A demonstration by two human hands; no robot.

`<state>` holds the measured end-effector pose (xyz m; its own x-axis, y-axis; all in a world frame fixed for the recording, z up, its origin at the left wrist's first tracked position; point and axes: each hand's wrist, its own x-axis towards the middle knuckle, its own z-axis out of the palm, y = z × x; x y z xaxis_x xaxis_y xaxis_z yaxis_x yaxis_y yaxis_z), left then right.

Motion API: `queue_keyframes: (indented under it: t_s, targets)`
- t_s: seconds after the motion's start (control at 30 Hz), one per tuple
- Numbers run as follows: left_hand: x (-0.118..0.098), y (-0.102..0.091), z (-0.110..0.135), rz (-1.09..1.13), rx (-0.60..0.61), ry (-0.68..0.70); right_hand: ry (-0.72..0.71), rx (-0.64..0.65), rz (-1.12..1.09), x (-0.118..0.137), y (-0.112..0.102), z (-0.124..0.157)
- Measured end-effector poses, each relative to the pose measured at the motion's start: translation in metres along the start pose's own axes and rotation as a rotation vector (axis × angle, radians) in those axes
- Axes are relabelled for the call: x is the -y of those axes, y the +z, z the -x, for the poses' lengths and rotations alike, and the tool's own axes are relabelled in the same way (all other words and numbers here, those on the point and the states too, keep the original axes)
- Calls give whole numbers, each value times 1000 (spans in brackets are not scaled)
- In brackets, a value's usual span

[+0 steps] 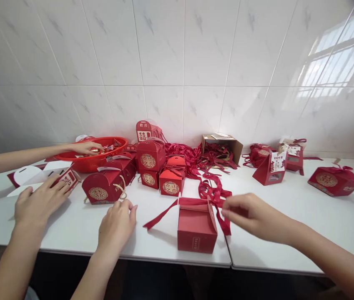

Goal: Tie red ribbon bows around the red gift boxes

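A small red gift box (197, 228) stands near the table's front edge with its top flaps up. A red ribbon (164, 212) runs across its top and trails off to the left. My right hand (252, 214) is closed in a pinch on the ribbon's right end, just right of the box. My left hand (117, 225) rests on the table left of the box with its fingers curled together, and nothing shows in them. Its fingertips lie close to the rope handle of a rounded red box (103, 187).
A co-worker's hand (39, 200) presses on flat box blanks (36, 177); another hand of theirs (86, 148) reaches into a red basket (101, 160). Finished red boxes (151, 156), a ribbon heap (208, 166), a cardboard carton (222, 143) and more boxes (335, 180) fill the white table (305, 221) along the tiled wall.
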<state>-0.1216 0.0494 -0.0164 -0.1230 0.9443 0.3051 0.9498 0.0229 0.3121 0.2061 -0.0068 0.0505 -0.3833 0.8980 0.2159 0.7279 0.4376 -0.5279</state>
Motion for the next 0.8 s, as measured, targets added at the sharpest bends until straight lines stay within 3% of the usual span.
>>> queue_keyframes:
  t_s: [0.03, 0.1, 0.17, 0.2, 0.3, 0.43, 0.53, 0.63, 0.73, 0.8]
  targets:
    - [-2, -4, 4, 71, 47, 43, 30, 107, 3, -3, 2, 8]
    - [-13, -9, 16, 316, 295, 176, 81, 282, 57, -8, 11, 19]
    - [-28, -11, 28, 546, 565, 266, 149, 352, 117, -15, 23, 25]
    - [-36, -9, 33, 606, 613, 270, 193, 368, 98, -19, 29, 25]
    - [-51, 2, 36, 693, 538, 227, 350, 401, -222, -29, 39, 21]
    - [-60, 17, 22, 868, 475, 131, 526, 298, -727, -34, 45, 14]
    - [-67, 21, 18, 1021, 423, 187, 594, 323, -906, -33, 54, 14]
    - [-75, 22, 20, 1113, 353, 272, 605, 305, -694, -34, 69, 14]
    - [-79, 24, 23, 1215, 354, 275, 448, 36, -359, -41, 81, 10]
    - [-82, 26, 25, 1312, 344, 240, 359, -139, -260, -47, 84, 4]
